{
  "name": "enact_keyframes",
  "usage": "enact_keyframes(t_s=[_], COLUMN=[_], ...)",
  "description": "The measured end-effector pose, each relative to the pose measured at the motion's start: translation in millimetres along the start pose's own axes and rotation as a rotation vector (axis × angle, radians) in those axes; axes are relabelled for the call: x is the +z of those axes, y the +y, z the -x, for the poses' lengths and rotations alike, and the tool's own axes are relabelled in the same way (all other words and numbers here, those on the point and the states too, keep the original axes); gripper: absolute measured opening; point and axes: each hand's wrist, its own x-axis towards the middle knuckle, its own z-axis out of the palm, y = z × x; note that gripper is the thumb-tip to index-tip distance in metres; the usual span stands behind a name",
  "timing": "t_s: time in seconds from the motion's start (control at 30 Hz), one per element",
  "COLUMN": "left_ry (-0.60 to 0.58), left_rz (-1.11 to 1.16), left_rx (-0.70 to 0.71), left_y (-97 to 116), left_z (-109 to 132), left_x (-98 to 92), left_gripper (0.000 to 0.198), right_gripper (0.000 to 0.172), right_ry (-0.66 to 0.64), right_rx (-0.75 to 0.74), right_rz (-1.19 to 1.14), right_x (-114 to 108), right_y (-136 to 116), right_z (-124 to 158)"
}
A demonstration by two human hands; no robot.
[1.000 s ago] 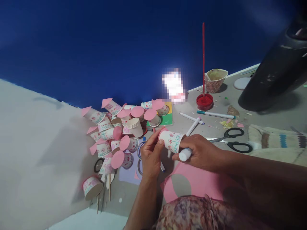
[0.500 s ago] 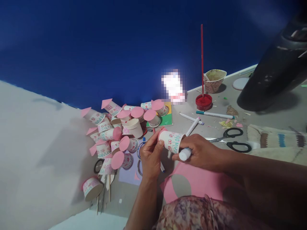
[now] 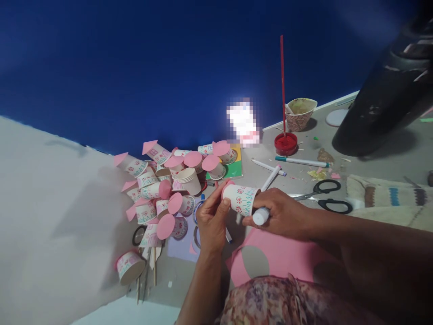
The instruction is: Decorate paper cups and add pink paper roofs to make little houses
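A paper cup decorated with red flowers and teal zigzag grass lies on its side between my hands. My left hand is closed around its base end, thumb on the near side, where a bit of pink shows. My right hand is at the cup's mouth with fingers reaching inside. That same hand grips a white tube with a round end pointing toward me; its kind is unclear. Below the hands lies a pink paper sheet with a round hole cut in it.
Several decorated cups with pink paper roofs crowd the left, around a stack of plain cups. Markers, black-handled scissors, a red pot holding a stick, a cloth and a large dark cylinder are rightward.
The view has shifted slightly. Both hands keep their hold on the cup and the tube; the cup appears turned a little, its drawn pattern sitting slightly differently.
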Motion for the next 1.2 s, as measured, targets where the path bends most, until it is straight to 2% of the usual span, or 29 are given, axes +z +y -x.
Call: enact_keyframes(t_s=[0.37,0.77,0.93,1.03,1.2], left_ry=[0.007,0.002,-0.008,0.002,0.035], left_rz=[-0.010,-0.002,0.004,0.083,0.195], left_rx=[0.021,0.031,0.043,0.074,0.108], left_y=[2.5,0.1,0.5,3.8,8.5], left_z=[1.2,0.2,-0.4,-2.3,-6.9], left_x=[1.1,-0.4,-0.7,-1.4,-4.3], left_gripper=[0.039,0.040,0.038,0.039,0.038], right_gripper=[0.025,0.031,0.032,0.030,0.036], right_ry=[-0.013,-0.028,0.024,0.062,0.067], right_rx=[-0.001,0.002,0.005,0.082,0.393], right_rz=[-0.008,-0.054,-0.048,-0.138,-0.454], right_x=[-1.0,0.3,0.8,-2.0,-8.5], right_y=[-2.0,0.3,0.6,-0.5,3.5], right_z=[-0.3,-0.9,-1.8,-3.5,-4.6])
